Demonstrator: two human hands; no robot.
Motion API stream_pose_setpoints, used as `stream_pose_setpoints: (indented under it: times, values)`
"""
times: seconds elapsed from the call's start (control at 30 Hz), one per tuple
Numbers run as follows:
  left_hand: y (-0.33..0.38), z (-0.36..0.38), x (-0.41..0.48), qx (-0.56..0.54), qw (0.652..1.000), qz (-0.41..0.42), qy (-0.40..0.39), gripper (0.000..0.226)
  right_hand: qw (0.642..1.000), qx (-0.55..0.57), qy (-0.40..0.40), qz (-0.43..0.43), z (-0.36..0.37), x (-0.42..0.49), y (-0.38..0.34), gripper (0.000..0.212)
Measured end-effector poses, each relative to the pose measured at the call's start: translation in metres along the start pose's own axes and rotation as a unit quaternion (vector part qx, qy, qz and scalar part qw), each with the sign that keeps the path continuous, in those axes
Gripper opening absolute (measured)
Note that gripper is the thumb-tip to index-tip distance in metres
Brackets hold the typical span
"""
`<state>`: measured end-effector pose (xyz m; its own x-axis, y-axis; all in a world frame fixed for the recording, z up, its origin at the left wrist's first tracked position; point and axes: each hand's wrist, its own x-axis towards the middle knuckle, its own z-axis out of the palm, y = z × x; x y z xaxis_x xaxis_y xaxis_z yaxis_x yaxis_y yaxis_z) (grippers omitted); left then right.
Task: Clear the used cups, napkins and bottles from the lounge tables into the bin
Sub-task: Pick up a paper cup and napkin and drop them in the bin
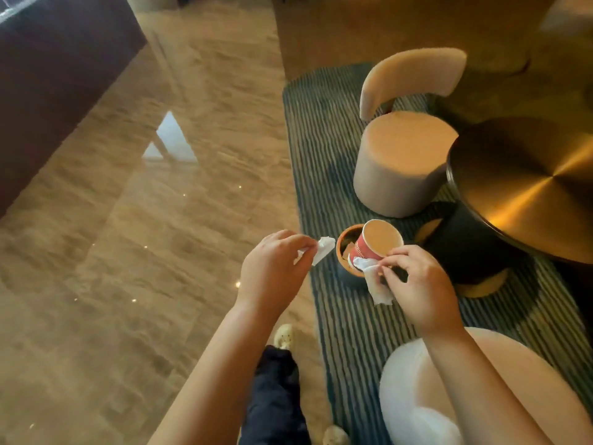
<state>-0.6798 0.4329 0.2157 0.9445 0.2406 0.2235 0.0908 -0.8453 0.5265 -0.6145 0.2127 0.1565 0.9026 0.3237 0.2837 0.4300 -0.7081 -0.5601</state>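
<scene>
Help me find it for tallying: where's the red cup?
Centre-right of the head view: the red cup, tilted in the right hand over the bin.

Head camera, looking steeply down (wide-angle), close over hands.

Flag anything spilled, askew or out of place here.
Nothing spilled or damaged. The red paper cup is tilted over the small round bin, held with a crumpled napkin by the right hand. The left hand pinches another napkin beside the bin.
</scene>
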Motion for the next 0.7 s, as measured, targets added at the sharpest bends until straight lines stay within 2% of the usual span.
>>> stream_pose_setpoints:
  times: [0.23,0.37,0.5,0.7]
  values:
    - [-0.033,0.062,0.166,-0.005,0.987,0.081,-0.142,0.017,0.982,-0.05,0.009,0.182,0.03,0.096,0.051,0.012]
    - [-0.03,0.102,0.251,-0.021,0.97,0.119,-0.21,0.019,0.973,-0.07,0.012,0.222,0.046,0.144,0.077,0.013]
    - [-0.021,0.153,0.307,-0.018,0.95,0.121,-0.289,0.021,0.96,-0.063,0.016,0.271,0.056,0.173,0.111,0.016]
    - [-0.027,0.247,0.352,-0.012,0.927,0.084,-0.366,0.023,0.939,-0.032,-0.022,0.341,0.097,0.202,0.192,0.015]
